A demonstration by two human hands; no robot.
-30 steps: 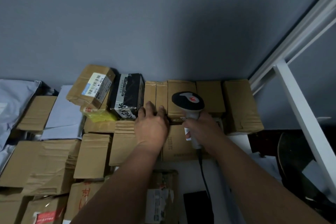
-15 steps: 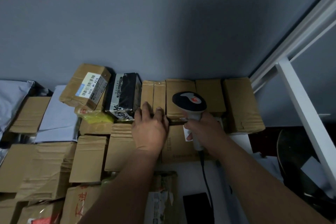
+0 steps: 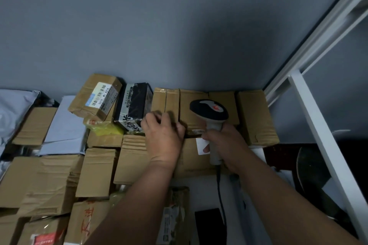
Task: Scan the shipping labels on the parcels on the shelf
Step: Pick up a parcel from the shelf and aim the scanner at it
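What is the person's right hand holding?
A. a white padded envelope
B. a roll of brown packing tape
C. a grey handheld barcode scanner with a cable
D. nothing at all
C: the right hand grips the handle of the grey corded handheld barcode scanner, whose black head points at the brown cardboard parcels.
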